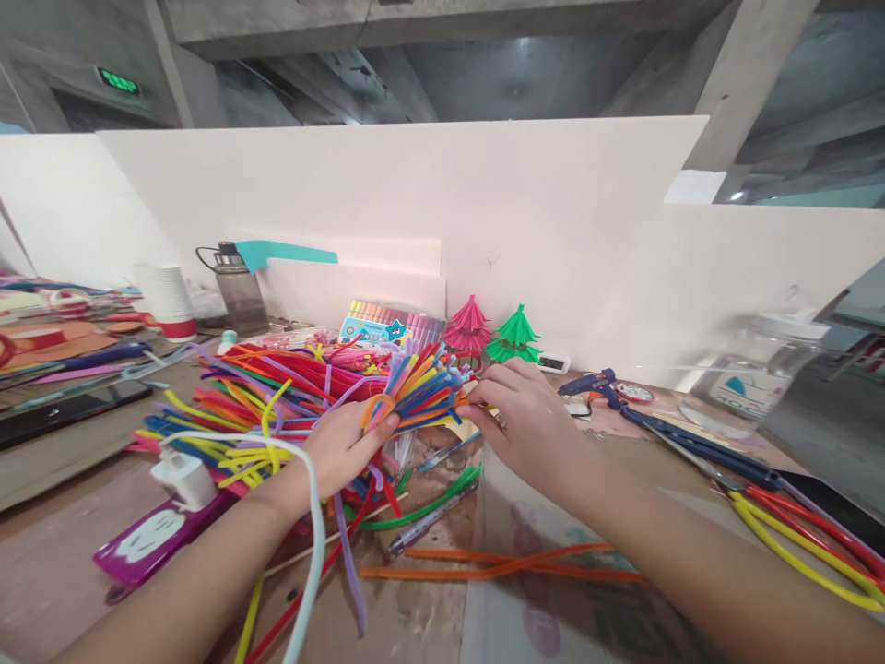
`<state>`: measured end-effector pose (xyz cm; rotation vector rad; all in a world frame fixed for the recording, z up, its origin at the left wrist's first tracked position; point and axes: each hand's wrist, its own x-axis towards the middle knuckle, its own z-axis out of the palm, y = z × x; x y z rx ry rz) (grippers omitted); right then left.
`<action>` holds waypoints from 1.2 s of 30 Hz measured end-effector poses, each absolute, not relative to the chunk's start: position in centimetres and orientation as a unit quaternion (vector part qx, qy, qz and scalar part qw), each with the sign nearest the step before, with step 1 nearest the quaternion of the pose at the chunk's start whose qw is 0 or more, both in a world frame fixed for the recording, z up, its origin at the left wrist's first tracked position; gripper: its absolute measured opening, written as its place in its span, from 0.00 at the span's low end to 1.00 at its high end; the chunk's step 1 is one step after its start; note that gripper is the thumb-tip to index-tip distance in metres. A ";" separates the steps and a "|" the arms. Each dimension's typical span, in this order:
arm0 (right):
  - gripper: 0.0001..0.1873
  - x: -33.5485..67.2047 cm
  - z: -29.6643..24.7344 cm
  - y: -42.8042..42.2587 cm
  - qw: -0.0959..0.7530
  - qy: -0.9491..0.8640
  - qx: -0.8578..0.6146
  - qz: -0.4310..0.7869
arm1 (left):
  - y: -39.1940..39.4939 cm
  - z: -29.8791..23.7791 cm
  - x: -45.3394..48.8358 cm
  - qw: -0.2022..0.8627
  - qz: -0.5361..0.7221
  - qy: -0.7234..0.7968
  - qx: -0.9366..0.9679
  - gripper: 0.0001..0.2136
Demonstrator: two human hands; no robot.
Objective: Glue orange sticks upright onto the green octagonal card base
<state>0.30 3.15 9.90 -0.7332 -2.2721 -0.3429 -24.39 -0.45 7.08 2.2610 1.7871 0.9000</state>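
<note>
A thick bundle of many-coloured pipe cleaners (425, 387) is gripped by my left hand (349, 441), its fingers wrapped round it and thumb on top. At the bundle's right end, my right hand (529, 415) has its thumb and forefinger pinched together on an orange pipe cleaner tip; the other fingers are curled and partly hidden. More pipe cleaners (228, 406) spread out in a heap behind and left of my left hand. Below the hands lie long orange pipe cleaners (498, 567), green ones (442, 503) and a pen (432, 524).
A white cable crosses my left forearm near a purple power strip (159, 544) with a plugged-in charger. A red paper tree (470, 327), a green one (515, 337) and a marker pack stand behind. On the right are a glue gun (591, 383), scissors (808, 526) and a clear jar (750, 378).
</note>
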 end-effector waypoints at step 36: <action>0.13 1.0 9.7 2.7 0.225 -0.926 -0.140 -0.268 | 0.3 6.0 -24.6 0.071 0.293 0.574 0.761 0.19</action>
